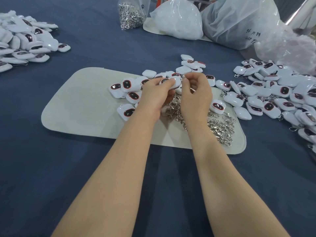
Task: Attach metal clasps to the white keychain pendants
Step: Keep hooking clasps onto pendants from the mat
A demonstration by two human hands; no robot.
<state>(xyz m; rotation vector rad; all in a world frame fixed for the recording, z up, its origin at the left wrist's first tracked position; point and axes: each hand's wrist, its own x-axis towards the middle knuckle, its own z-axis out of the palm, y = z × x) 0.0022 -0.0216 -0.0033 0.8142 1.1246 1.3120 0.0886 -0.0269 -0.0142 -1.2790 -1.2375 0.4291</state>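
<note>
My left hand (155, 93) grips a white keychain pendant (174, 82) with a dark oval face, held above the grey mat (82, 106). My right hand (196, 89) pinches something small right at the pendant's upper right corner (183, 77); it is too small to tell whether it is a clasp. Loose metal clasps (220, 129) lie in a heap on the mat below and right of my hands. More white pendants (128, 88) are scattered on the mat around my hands.
A large pile of pendants (280, 93) spreads at the right, another pile (25, 41) at the far left. A clear bag of clasps (131, 12) and white plastic bags (239, 23) stand at the back. A blue cloth (51, 168) covers the table.
</note>
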